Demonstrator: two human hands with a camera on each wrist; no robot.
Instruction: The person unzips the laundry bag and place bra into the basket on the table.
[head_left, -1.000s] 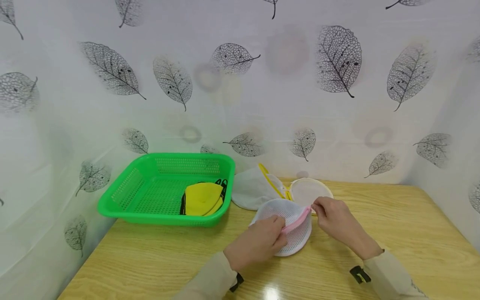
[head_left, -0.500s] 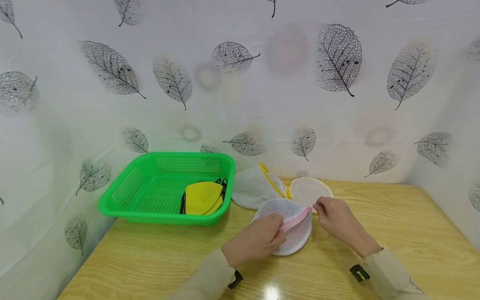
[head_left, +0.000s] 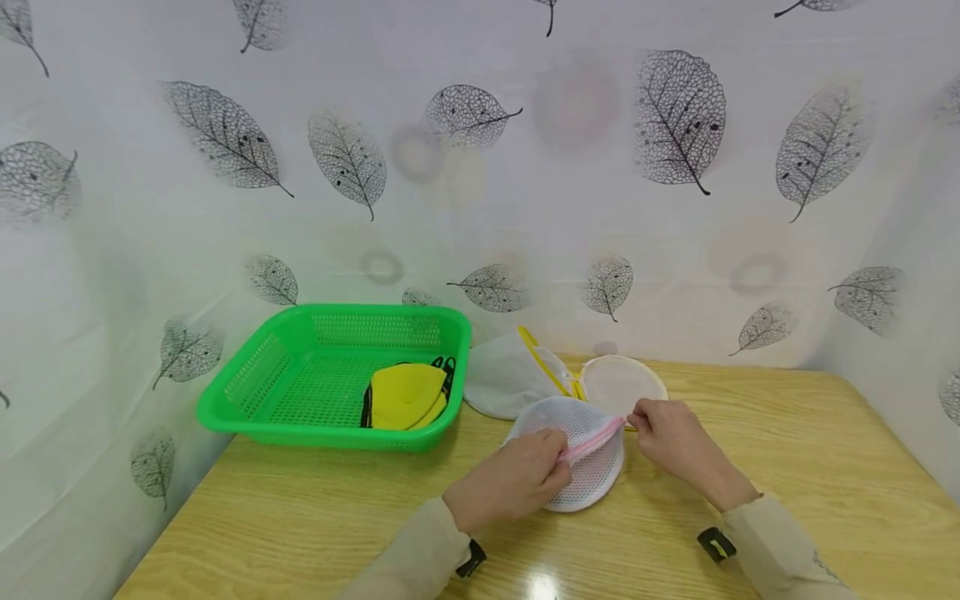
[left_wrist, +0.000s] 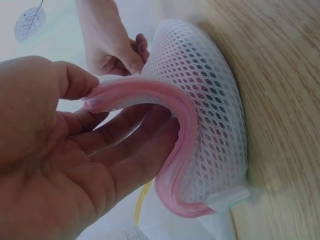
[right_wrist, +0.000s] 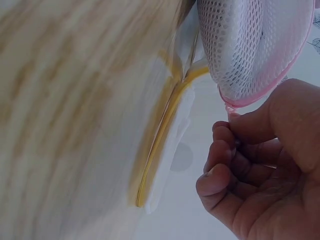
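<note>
A white mesh laundry bag (head_left: 588,483) with a pink zip stands on the table in front of me. My left hand (head_left: 513,475) pinches its zip edge between thumb and fingers; in the left wrist view the pink zip (left_wrist: 187,115) bends in an S-curve past the fingers. At the other end of the zip, my right hand (head_left: 678,442) pinches a small pink tab (right_wrist: 231,111) between thumb and forefinger, the rest of its fingers curled. Something dark shows faintly through the mesh in the left wrist view; its kind is unclear.
Behind the mesh bag lies a pale bag (head_left: 495,379) with a yellow zip, its round flap (head_left: 618,383) folded out to the right. At left stands a green plastic basket (head_left: 240,427) holding a yellow cloth item (head_left: 405,396) with black straps. A leaf-patterned curtain hangs behind.
Over the last second my left hand has shifted slightly left along with the zip edge, which looks straighter. The right hand stays nearly in place, pinching the tab.
</note>
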